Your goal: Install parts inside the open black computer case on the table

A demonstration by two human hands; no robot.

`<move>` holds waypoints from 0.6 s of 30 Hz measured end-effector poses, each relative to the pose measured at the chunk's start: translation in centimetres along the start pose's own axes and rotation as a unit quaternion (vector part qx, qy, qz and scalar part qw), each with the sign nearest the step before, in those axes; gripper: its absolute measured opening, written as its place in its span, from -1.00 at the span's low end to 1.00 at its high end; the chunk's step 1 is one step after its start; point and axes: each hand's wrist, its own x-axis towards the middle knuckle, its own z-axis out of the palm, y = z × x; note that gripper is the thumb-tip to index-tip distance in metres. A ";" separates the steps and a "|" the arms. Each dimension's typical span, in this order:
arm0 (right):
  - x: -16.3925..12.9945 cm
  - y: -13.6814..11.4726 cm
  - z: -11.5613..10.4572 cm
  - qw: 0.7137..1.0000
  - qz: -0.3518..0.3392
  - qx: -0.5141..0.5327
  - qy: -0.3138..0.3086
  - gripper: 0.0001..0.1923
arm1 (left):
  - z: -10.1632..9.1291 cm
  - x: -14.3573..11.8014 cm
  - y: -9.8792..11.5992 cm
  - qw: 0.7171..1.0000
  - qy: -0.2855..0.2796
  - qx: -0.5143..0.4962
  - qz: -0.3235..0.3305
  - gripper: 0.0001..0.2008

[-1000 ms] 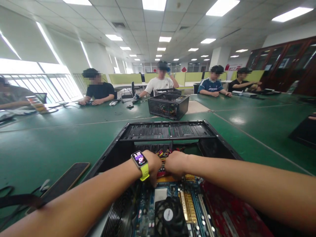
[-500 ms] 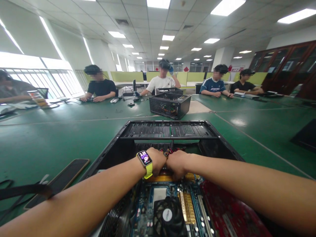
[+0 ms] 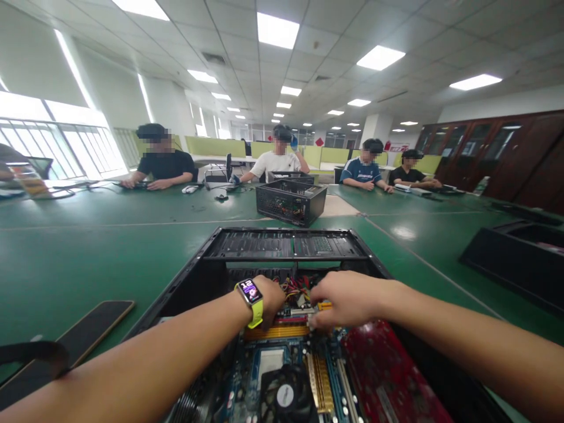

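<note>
An open black computer case [image 3: 282, 247] lies flat in front of me on the green table [image 3: 110, 247]. Inside are a blue motherboard [image 3: 264, 364], a black CPU fan [image 3: 284, 396] and a red expansion card [image 3: 383, 376]. My left hand [image 3: 269, 296], with a yellow-green watch [image 3: 250, 294] on the wrist, reaches down into the red and yellow cable bundle [image 3: 296, 286]; its fingers are hidden. My right hand [image 3: 346, 296] is just to the right, fingertips pinched on a small orange-tipped connector [image 3: 323, 306] above the board's far edge.
A dark phone [image 3: 88, 332] and a black strap [image 3: 30, 352] lie at the left. A second open case [image 3: 291, 202] stands mid-table, and another black case [image 3: 515, 258] sits at the right. Several people sit along the far side.
My hands were pressed together over the cables; now my right hand has shifted right and they are apart. The view has swung slightly to the right.
</note>
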 end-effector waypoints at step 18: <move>-4.5 2.0 4.6 0.994 0.068 -0.015 0.079 -0.58 | 0.8 -0.4 0.2 1.000 0.005 -0.002 -0.013 -0.63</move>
